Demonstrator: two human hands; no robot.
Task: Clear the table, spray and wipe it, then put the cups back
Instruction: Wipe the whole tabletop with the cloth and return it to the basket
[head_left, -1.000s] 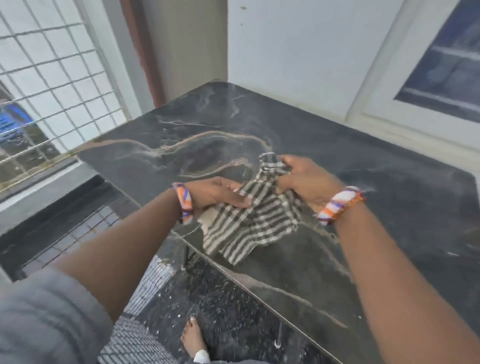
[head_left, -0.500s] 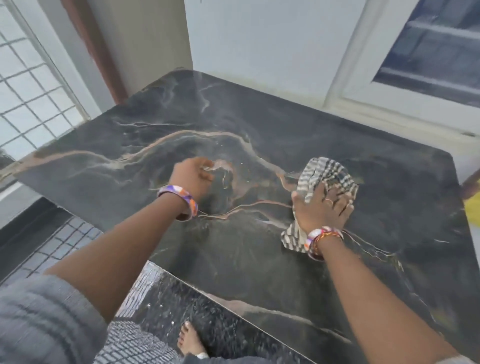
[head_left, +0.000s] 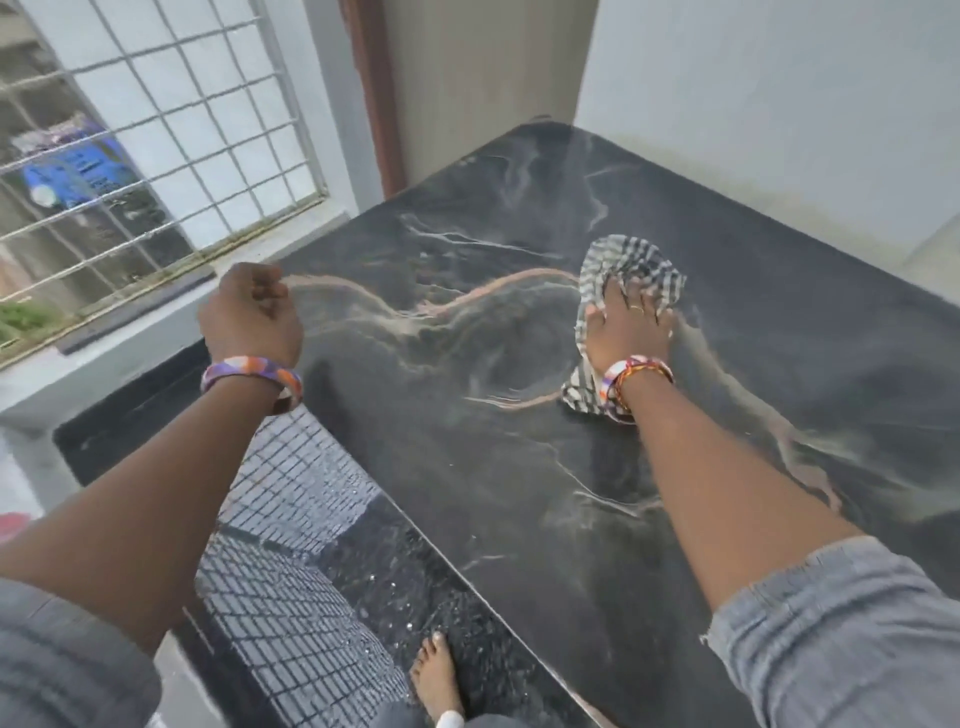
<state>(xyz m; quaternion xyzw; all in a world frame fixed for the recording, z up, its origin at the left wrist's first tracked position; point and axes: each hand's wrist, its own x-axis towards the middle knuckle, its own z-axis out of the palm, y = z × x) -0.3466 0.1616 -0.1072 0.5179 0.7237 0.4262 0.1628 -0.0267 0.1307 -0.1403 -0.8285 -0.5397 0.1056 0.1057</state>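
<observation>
Table (head_left: 467, 467) under striped cloth (head_left: 631, 265), right hand (head_left: 631, 327) flat on top

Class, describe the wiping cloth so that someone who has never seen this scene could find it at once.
Start at the dark marble table that fills the right of the view. Toward its far side, the right hand presses flat on a crumpled cloth. Its black-and-white stripes mark it out; nothing else lies on the table.

One head-worn camera looks steeply down and forward from above the person, close over both forearms; the left hand (head_left: 249, 317) sits left of centre, the right hand (head_left: 631, 327) farther ahead, right.
</observation>
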